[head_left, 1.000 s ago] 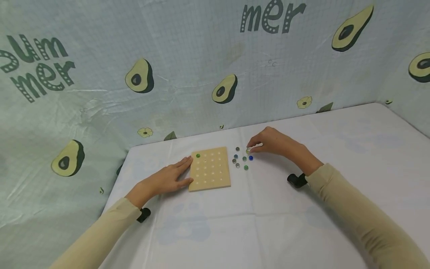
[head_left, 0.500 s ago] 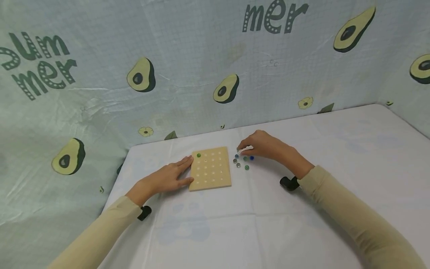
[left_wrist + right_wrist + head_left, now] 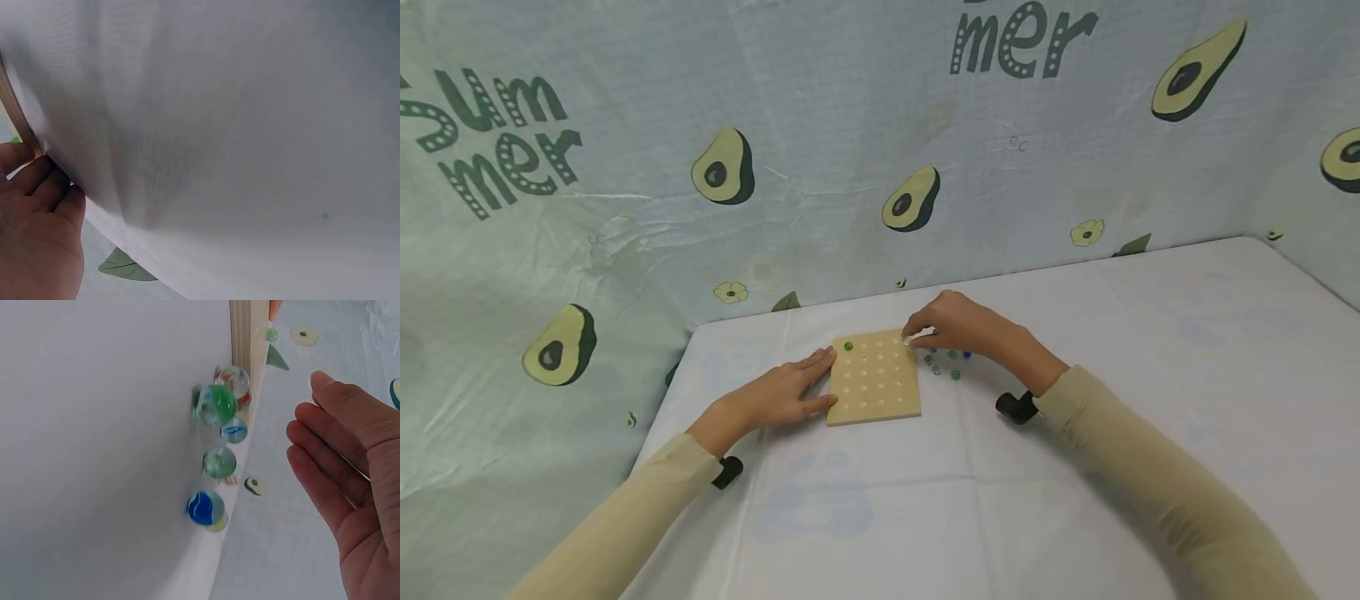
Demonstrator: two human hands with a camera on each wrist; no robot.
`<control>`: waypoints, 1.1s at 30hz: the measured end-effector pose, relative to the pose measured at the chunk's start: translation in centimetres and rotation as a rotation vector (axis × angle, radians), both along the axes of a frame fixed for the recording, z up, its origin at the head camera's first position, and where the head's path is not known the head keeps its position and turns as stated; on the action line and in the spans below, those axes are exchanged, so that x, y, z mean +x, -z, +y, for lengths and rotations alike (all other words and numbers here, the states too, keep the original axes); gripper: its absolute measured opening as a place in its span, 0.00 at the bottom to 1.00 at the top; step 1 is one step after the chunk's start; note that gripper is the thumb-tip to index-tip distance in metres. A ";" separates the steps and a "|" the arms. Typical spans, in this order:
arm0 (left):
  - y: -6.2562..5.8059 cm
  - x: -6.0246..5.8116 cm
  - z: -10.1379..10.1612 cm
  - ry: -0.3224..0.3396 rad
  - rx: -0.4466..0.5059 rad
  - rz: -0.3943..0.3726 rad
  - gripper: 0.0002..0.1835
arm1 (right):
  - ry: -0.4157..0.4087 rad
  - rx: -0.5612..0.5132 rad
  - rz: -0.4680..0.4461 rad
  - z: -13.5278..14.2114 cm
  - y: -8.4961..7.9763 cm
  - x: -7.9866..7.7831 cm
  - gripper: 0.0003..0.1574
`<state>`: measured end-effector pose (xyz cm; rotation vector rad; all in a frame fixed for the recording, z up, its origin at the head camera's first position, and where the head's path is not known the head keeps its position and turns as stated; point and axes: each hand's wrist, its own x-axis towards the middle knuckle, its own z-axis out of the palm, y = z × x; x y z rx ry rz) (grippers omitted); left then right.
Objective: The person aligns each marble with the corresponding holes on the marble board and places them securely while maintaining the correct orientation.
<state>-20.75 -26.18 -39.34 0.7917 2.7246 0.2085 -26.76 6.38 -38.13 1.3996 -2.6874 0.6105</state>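
Note:
A square wooden board (image 3: 854, 407) with rows of shallow round hollows lies on the table. One green marble (image 3: 848, 346) sits in its far left hollow. My left hand (image 3: 767, 397) rests along the board's left edge, fingers and thumb extended against it. Over the far right corner, my right hand (image 3: 955, 325) pinches a small clear marble (image 3: 310, 382) between thumb and fingers, mostly hidden by them. Right of the board lie several loose glass marbles; in the right wrist view a green-and-clear marble (image 3: 217, 405) and a blue marble (image 3: 205, 508) stand out.
A white cloth (image 3: 895, 517) covers the table. Behind and to the left hangs a pale curtain (image 3: 820, 125) printed with avocados and lettering. Black wrist cameras are strapped to both wrists.
My right hand has moved left from among the loose marbles to the board's far right corner, taking a marble from the group. My left hand stays on the board's edge.

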 end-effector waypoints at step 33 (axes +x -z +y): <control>-0.1 -0.2 -0.2 -0.018 -0.005 -0.017 0.47 | -0.040 0.065 -0.122 -6.0 0.6 -4.0 0.12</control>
